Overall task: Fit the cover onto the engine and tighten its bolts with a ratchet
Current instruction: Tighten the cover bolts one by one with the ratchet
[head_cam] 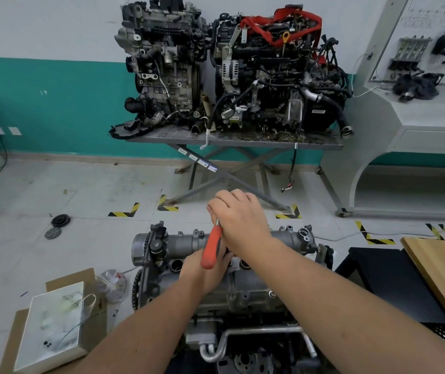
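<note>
Both hands (right hand (239, 215) closed) grip ratchet (212, 247).

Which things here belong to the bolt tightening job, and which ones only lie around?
Part of the job:
- ratchet, orange handle
- engine with its cover
- right hand at the ratchet's top
- left hand under its handle

Lying about:
- two engines on the stand
- pulley on the floor
- white box
- wooden board
</note>
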Motion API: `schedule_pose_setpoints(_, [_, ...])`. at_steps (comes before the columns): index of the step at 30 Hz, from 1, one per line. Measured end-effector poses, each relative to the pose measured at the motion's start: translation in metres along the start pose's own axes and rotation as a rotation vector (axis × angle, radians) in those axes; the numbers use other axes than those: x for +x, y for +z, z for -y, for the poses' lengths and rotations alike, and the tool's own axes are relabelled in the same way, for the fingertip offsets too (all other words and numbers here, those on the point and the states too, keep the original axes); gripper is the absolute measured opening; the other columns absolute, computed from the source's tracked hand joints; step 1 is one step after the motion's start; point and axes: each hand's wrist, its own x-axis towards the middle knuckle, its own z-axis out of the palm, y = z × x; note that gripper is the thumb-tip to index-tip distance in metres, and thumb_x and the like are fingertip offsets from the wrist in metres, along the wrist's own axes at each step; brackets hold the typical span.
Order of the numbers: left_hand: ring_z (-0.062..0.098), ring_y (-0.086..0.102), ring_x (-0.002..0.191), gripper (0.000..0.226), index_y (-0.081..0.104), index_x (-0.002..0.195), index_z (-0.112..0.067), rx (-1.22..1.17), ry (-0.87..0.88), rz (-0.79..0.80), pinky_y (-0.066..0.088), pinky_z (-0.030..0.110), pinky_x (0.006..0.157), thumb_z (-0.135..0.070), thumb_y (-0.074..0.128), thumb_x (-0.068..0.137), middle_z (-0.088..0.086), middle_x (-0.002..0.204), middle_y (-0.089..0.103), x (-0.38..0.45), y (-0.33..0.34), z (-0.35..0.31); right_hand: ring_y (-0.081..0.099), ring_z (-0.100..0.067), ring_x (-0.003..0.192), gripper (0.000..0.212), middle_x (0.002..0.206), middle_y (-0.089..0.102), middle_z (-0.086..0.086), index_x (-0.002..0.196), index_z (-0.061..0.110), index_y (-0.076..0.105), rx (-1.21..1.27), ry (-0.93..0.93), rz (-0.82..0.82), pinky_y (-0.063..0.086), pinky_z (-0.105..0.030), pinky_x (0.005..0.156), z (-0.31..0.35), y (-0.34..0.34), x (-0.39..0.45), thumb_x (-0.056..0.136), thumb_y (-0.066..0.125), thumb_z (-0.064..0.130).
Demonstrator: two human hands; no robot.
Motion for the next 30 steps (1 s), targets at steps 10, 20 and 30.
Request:
schedule_pose_setpoints(10, [0.033,0.065,0.094,0.032,0.052,0.103,-0.02,0.292,-0.127,0.069,0.053,0.041,0.073,-0.047,0.036,0.105,0.007,0.099,0.069,0.001,-0.006,0.002,0.054,-0.026,0.092,0.004,0.094,0.058,-0.001,0.094,0.02,0.05,-0.116,0.083,0.421,0.034,-0.036,0.074,-0.015,-0.011,0.021,0.092,0.053,0.018])
schedule_pose_setpoints(20, [0.028,0.062,0.098,0.027,0.056,0.107,-0.02,0.085,-0.069,0.071,0.048,0.033,0.083,-0.043,0.044,0.103,0.004,0.104,0.065,0.002,-0.001,0.005,0.047,-0.019,0.075,0.035,0.081,0.048,0.003,0.074,0.021,0.053,0.214,0.011,0.703,0.029,-0.029,0.062,-0.019,-0.031,0.022,0.098,0.052,0.047])
schedule_pose_setpoints(30, [0.028,0.067,0.089,0.032,0.054,0.113,-0.028,0.34,-0.039,0.049,0.041,0.034,0.062,-0.052,0.034,0.104,0.003,0.096,0.07,-0.001,0.001,0.006,0.048,-0.018,0.055,0.024,0.065,0.053,-0.001,0.064,0.018,0.05,0.049,0.316,0.826,0.03,-0.024,0.049,0.002,-0.039,0.042,0.081,0.064,0.028])
